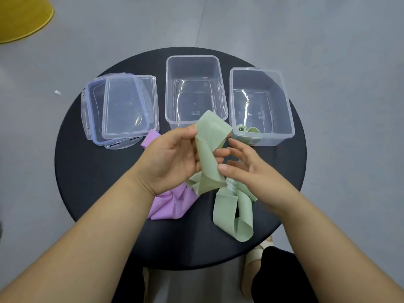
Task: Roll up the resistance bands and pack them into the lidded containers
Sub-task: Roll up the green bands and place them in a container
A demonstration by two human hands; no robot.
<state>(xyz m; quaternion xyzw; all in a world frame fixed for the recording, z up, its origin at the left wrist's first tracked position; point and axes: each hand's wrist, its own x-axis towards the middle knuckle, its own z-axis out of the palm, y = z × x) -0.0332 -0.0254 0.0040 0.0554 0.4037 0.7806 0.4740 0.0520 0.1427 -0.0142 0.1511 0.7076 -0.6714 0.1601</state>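
A long pale green resistance band hangs above the round black table, its tail folded on the tabletop near the front. My left hand grips its upper end, thumb on top. My right hand pinches the band lower down between thumb and fingers. A purple band lies crumpled under my left wrist. Two clear containers stand open at the back: the middle container holds nothing, the right container has a rolled green band in its near left corner.
Two clear lids lie stacked at the back left of the table. A yellow object sits on the grey floor at the far left. My knees and a sandal show below the table's front edge.
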